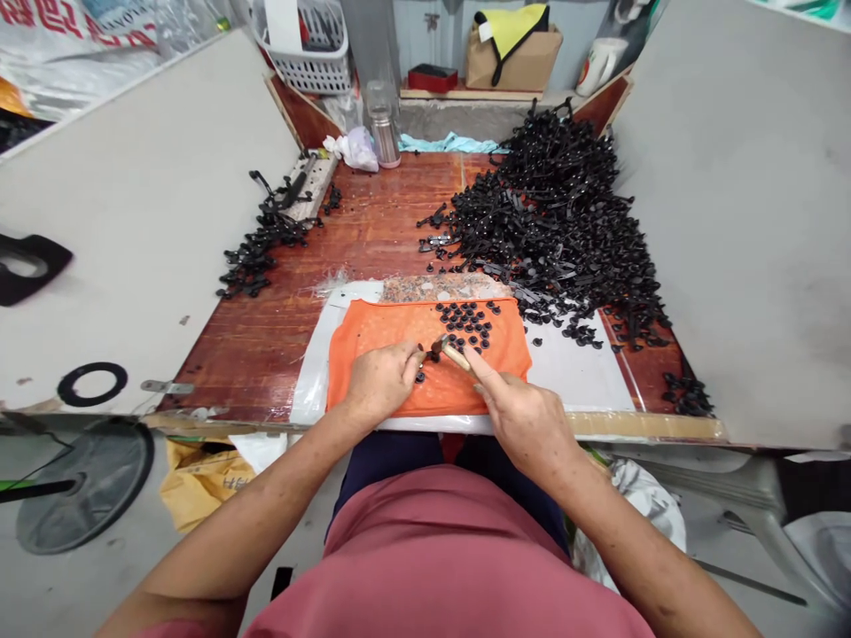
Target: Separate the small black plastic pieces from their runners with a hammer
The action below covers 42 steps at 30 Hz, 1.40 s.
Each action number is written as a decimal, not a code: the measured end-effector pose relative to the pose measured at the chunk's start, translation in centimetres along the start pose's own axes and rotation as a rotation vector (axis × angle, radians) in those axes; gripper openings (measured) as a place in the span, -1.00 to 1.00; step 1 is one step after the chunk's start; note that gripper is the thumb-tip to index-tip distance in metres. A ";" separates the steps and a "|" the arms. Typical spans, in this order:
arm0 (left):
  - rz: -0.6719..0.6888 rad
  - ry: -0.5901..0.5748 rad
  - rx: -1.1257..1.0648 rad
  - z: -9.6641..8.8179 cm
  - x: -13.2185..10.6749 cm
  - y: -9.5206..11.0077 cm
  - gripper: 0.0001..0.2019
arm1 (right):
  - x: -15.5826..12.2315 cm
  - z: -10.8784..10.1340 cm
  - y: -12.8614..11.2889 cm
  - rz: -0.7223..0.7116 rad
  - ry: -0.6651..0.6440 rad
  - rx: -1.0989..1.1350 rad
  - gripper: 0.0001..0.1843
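My left hand (387,377) is closed in a pinch on a small black plastic part (429,355) above the orange cloth (372,332). In my right hand (525,408) is a small knife (456,356) with a pale handle. Its short blade end meets the black part at my left fingertips; the exact contact is too small to make out. Several round black pieces (473,326) lie on the far right half of the cloth, and one more (419,377) rests just beside my left fingertips.
A large heap of black plastic parts (551,213) covers the right of the reddish table (378,221). A smaller pile (266,235) lies at left. Grey panels (133,204) flank both sides. Behind stand a bottle (384,133), a white basket (309,58) and a cardboard box (515,58).
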State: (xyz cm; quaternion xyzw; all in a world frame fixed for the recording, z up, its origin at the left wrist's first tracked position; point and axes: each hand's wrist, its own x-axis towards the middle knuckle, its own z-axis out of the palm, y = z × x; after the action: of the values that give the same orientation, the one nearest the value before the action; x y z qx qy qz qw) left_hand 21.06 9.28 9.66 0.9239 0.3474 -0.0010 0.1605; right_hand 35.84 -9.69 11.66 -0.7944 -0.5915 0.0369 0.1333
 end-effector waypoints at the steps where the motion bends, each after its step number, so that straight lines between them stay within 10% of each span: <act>1: -0.004 -0.005 0.001 -0.1 0.0 0.1 -0.70 | 0.0 0.0 -0.1 0.002 0.021 0.021 -0.38; 15: -0.013 0.029 -0.076 -0.4 -0.6 0.7 -0.71 | -1.6 -0.1 1.0 0.093 0.040 0.347 -0.39; 42: 0.010 0.090 -0.273 0.2 -0.6 -0.2 -0.72 | -3.7 1.6 1.8 0.196 -0.101 0.303 -0.38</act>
State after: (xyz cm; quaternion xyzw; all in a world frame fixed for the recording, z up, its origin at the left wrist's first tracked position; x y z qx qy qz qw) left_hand 20.48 8.92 9.46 0.8942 0.3467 0.0885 0.2691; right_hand 36.06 -13.37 9.26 -0.8161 -0.5049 0.1781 0.2175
